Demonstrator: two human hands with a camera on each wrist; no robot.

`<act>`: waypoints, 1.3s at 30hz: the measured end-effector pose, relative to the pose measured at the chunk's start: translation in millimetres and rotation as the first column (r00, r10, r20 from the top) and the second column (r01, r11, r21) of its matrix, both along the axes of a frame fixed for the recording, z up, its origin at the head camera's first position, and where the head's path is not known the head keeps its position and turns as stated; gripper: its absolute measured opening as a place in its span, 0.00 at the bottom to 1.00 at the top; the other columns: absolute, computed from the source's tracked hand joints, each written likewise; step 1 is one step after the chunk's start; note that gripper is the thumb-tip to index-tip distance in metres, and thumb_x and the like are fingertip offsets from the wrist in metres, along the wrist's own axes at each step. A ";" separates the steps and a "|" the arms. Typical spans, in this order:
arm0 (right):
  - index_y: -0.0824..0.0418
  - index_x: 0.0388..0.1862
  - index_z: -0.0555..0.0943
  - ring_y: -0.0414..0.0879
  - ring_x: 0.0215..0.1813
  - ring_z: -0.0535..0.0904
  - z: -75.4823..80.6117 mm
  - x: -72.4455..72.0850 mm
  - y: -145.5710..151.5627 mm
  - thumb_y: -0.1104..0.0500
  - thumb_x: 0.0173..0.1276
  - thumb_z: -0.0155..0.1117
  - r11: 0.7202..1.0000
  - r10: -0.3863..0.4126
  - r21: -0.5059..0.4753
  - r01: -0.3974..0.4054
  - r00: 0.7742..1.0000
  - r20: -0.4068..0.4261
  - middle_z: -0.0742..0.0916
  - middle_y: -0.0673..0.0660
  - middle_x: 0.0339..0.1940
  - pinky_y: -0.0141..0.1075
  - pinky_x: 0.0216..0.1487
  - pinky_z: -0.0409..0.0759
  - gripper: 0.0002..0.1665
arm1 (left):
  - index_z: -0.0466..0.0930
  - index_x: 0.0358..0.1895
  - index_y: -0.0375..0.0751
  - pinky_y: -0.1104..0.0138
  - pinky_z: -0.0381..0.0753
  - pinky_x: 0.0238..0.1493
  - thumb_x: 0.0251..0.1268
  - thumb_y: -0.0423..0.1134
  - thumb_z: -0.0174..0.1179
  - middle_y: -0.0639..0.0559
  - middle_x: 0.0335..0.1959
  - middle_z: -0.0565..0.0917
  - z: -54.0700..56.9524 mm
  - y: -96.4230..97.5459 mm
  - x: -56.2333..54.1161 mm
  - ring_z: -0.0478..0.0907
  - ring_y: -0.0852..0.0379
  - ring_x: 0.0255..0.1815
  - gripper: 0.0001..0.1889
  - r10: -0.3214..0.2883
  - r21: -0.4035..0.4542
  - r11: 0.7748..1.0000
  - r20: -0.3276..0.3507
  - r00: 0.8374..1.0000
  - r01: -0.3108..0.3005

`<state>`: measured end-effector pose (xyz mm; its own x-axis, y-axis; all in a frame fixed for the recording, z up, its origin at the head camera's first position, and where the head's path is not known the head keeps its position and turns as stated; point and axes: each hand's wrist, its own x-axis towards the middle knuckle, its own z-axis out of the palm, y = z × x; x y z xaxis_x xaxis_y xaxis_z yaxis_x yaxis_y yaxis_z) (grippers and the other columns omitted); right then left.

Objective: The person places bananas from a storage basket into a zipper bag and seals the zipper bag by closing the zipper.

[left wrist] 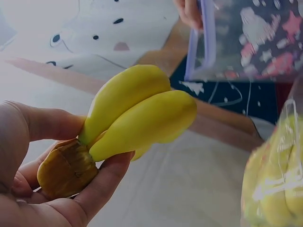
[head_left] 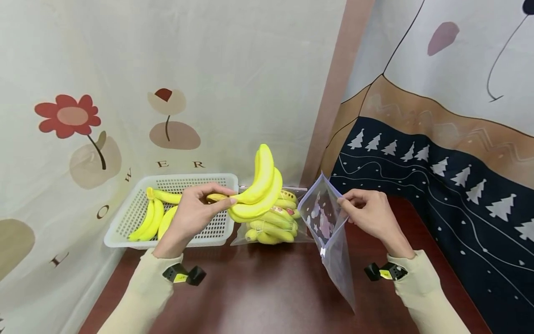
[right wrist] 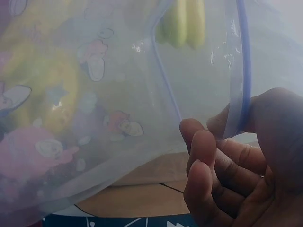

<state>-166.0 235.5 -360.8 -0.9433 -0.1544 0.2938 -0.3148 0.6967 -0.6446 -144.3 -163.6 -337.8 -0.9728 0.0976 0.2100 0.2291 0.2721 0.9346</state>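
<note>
My left hand [head_left: 198, 211] grips a bunch of yellow bananas [head_left: 260, 188] by its brown stem end, held up above the table. In the left wrist view the thumb and fingers wrap the stem of the bananas [left wrist: 137, 113]. My right hand [head_left: 367, 211] pinches the purple-edged rim of a clear zip bag [head_left: 340, 260] printed with pink and white figures. The bag's mouth gapes towards the bananas, and its slider hangs at the lower corner. In the right wrist view, thumb and fingertips hold the bag's rim [right wrist: 241, 94].
Behind the held bunch lies a clear bag filled with bananas [head_left: 273, 227]. To the left, a white plastic basket [head_left: 221, 227] contains more bananas [head_left: 152, 218]. The dark red tabletop [head_left: 250, 287] extends towards me; a printed curtain [head_left: 250, 83] hangs right behind.
</note>
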 end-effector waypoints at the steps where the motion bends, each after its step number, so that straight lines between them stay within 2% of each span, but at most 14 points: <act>1: 0.56 0.37 0.88 0.44 0.21 0.79 -0.1 -0.1 -0.2 0.54 0.74 0.66 1.000 0.008 0.001 -0.008 1.000 0.001 0.85 0.50 0.19 0.35 0.22 0.77 0.08 | 0.89 0.48 0.37 0.72 0.83 0.34 0.60 0.37 0.74 0.58 0.41 0.90 1.6 1.6 1.1 0.85 0.62 0.32 0.14 -0.014 0.009 1.000 0.003 1.000 0.014; 6: 0.55 0.37 0.88 0.43 0.23 0.80 -1.0 -1.3 -2.0 0.53 0.73 0.67 0.998 0.062 0.007 -0.062 0.998 -0.019 0.86 0.49 0.21 0.35 0.24 0.80 0.08 | 0.89 0.47 0.35 0.73 0.79 0.30 0.59 0.33 0.74 0.59 0.39 0.90 6.7 8.0 5.5 0.80 0.64 0.28 0.13 -0.082 0.043 0.996 -0.018 0.997 0.082; 10: 0.54 0.37 0.89 0.42 0.24 0.79 -1.0 -1.5 -4.3 0.54 0.72 0.68 0.996 0.085 0.025 -0.084 0.995 -0.049 0.86 0.47 0.21 0.34 0.23 0.78 0.07 | 0.89 0.46 0.33 0.72 0.68 0.22 0.59 0.30 0.73 0.58 0.37 0.89 8.8 13.3 9.2 0.68 0.65 0.20 0.11 -0.153 0.073 0.985 -0.053 0.987 0.157; 12: 0.55 0.37 0.89 0.42 0.24 0.79 -0.9 -1.5 -5.7 0.54 0.72 0.68 0.995 0.095 0.036 -0.093 0.994 -0.062 0.85 0.47 0.22 0.33 0.23 0.78 0.07 | 0.89 0.45 0.32 0.72 0.67 0.21 0.59 0.29 0.72 0.57 0.37 0.89 9.9 16.2 11.6 0.67 0.66 0.20 0.11 -0.186 0.086 0.978 -0.063 0.981 0.191; 18: 0.55 0.39 0.90 0.43 0.26 0.78 -0.5 -0.6 -10.3 0.56 0.71 0.70 0.991 0.124 0.060 -0.119 0.989 -0.085 0.86 0.47 0.23 0.31 0.26 0.81 0.05 | 0.88 0.45 0.32 0.72 0.78 0.25 0.61 0.29 0.71 0.56 0.37 0.89 13.2 22.9 17.4 0.78 0.64 0.23 0.10 -0.268 0.090 0.959 -0.027 0.963 0.270; 23: 0.56 0.39 0.90 0.42 0.25 0.77 -0.7 0.6 -14.1 0.57 0.71 0.70 0.990 0.136 0.059 -0.131 0.987 -0.089 0.87 0.48 0.24 0.30 0.27 0.81 0.05 | 0.88 0.45 0.34 0.67 0.74 0.15 0.63 0.31 0.70 0.51 0.35 0.87 14.5 26.7 19.9 0.72 0.59 0.14 0.09 -0.337 0.074 0.940 0.037 0.941 0.333; 29: 0.56 0.39 0.90 0.43 0.25 0.77 -2.0 2.3 -19.7 0.57 0.70 0.71 0.990 0.135 0.047 -0.132 0.988 -0.070 0.86 0.48 0.23 0.31 0.27 0.81 0.05 | 0.90 0.42 0.43 0.71 0.69 0.15 0.62 0.35 0.72 0.48 0.40 0.87 15.6 29.6 19.5 0.67 0.61 0.14 0.06 -0.355 -0.046 0.932 0.083 0.931 0.359; 34: 0.57 0.39 0.90 0.43 0.25 0.77 -2.8 4.2 -23.8 0.58 0.70 0.71 0.988 0.156 0.025 -0.155 0.985 -0.071 0.85 0.47 0.23 0.31 0.26 0.81 0.04 | 0.90 0.41 0.46 0.70 0.62 0.11 0.62 0.38 0.73 0.50 0.31 0.83 16.5 32.4 17.9 0.60 0.61 0.10 0.06 -0.367 -0.079 0.922 0.135 0.920 0.379; 36: 0.56 0.39 0.89 0.42 0.25 0.76 -3.2 4.8 -25.7 0.58 0.70 0.71 0.985 0.173 0.015 -0.173 0.983 -0.067 0.84 0.48 0.23 0.31 0.26 0.80 0.04 | 0.90 0.41 0.46 0.71 0.61 0.12 0.62 0.38 0.73 0.51 0.29 0.81 16.6 34.7 17.8 0.59 0.62 0.10 0.06 -0.358 -0.084 0.924 0.146 0.922 0.373; 39: 0.56 0.38 0.89 0.41 0.25 0.76 -3.8 5.8 -28.8 0.57 0.70 0.70 0.980 0.196 0.001 -0.197 0.979 -0.049 0.84 0.48 0.22 0.30 0.25 0.79 0.04 | 0.91 0.40 0.47 0.72 0.62 0.16 0.61 0.38 0.73 0.53 0.31 0.82 16.6 39.3 18.6 0.61 0.63 0.14 0.05 -0.326 -0.106 0.933 0.149 0.934 0.343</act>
<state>-160.2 206.7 -364.7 -0.8792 -0.3340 0.3399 -0.4765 0.6155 -0.6278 -125.8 -124.3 -321.2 -0.8967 0.4398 0.0510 0.2095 0.3200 0.9240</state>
